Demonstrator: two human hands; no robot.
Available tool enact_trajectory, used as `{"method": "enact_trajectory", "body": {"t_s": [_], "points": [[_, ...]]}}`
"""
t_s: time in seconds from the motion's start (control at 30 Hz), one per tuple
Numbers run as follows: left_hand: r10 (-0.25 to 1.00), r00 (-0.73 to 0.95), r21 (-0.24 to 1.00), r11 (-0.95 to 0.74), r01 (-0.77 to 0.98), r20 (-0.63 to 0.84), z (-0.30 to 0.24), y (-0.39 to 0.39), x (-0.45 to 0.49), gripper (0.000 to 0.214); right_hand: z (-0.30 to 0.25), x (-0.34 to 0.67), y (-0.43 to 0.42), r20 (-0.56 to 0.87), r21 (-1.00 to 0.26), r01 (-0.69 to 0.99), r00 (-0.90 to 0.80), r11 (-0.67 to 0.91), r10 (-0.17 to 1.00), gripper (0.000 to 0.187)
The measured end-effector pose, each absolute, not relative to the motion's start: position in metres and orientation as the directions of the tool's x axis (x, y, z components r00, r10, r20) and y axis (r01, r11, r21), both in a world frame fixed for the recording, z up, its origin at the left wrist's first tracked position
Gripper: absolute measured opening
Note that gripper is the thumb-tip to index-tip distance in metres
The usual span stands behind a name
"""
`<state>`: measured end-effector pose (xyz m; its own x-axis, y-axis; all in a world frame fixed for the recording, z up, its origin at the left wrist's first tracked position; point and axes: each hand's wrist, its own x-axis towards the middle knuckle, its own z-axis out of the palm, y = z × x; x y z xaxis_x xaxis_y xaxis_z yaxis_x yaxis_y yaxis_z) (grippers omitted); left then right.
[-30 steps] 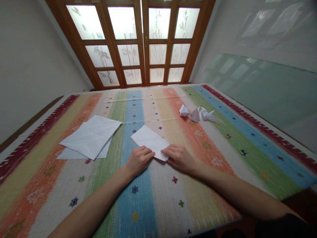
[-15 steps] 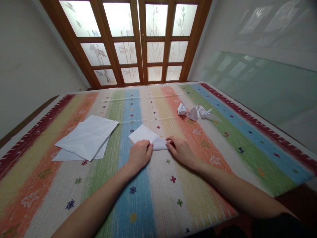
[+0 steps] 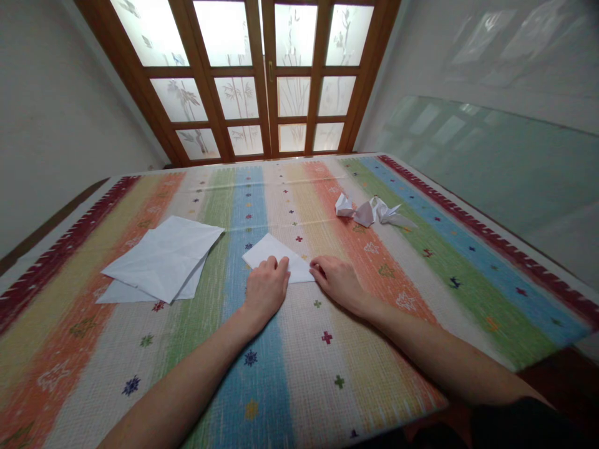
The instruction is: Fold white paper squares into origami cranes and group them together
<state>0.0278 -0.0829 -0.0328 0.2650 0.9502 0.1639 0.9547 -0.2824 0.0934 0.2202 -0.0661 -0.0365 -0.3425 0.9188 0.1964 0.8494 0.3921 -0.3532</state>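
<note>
A small folded sheet of white paper (image 3: 270, 249) lies on the striped tablecloth in front of me. On its near left edge rests my left hand (image 3: 267, 284), fingers curled and pressed against the paper. My right hand (image 3: 334, 279) pinches the paper's right corner between thumb and fingers. The near edge shows between the two hands, while my fingers cover parts of the left and right ends.
Larger white paper sheets (image 3: 163, 259) lie overlapped to the left. Several crumpled-looking folded white paper pieces (image 3: 367, 212) stand at the back right. The striped tablecloth (image 3: 299, 349) covers the table. Beyond it are wooden doors (image 3: 269, 134) with frosted panes.
My right hand has shifted slightly left along the paper's right corner. The left hand's fingers have moved up a little, and the paper's raised flap now looks flatter.
</note>
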Motion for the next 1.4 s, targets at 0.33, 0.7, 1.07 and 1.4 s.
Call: {"method": "enact_trajectory", "body": {"t_s": [0.33, 0.7, 1.07, 1.4], "points": [[0.885, 0.335, 0.591, -0.466, 0.659, 0.324, -0.048, -0.074, 0.013, 0.069, -0.043, 0.231, -0.063, 0.281, -0.603, 0.633, -0.401, 0.486, 0.872, 0.025], [0.570, 0.645, 0.334, -0.821, 0.463, 0.508, -0.046, -0.078, -0.008, 0.019, -0.043, 0.248, -0.064, 0.502, -0.285, 0.415, -0.703, 0.864, 0.504, 0.021], [0.661, 0.649, 0.374, -0.749, 0.547, 0.376, -0.036, -0.077, -0.011, 0.023, -0.039, 0.249, -0.061, 0.314, -0.429, 0.550, -0.653, 0.717, 0.689, 0.018], [0.954, 0.270, 0.256, -0.296, 0.920, 0.130, -0.033, -0.071, 0.014, 0.032, -0.032, 0.226, -0.070, 0.139, -0.221, 0.900, -0.352, 0.376, 0.925, 0.030]]}}
